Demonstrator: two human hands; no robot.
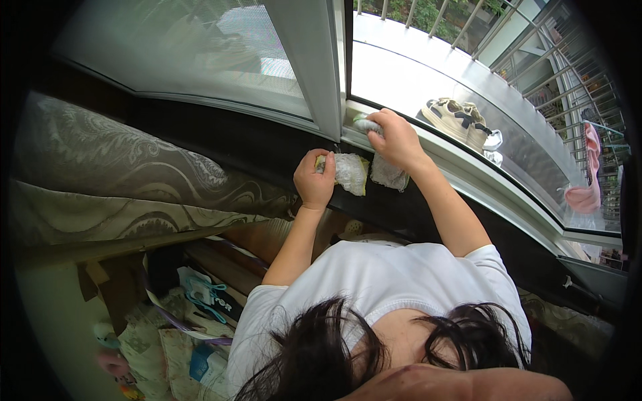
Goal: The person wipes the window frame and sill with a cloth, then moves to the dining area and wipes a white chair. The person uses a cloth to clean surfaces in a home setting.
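My left hand point(315, 179) grips the left end of a whitish textured cloth pad with yellow edges point(350, 173), above the dark window sill point(391, 213). A second greyish-white mesh pad point(388, 173) lies just to its right, partly under my right wrist. My right hand point(396, 138) holds a small white and green cleaning pad point(368, 124) at the corner of the white window frame point(441, 164), beside the track. My fingers cover part of each held pad.
A pair of beige and black sneakers point(454, 120) stands outside the glass, with metal bars point(471, 30) beyond. The window sash point(316, 65) rises at upper left. A patterned grey curtain point(125, 160) lies left; bagged household items point(200, 336) are lower left.
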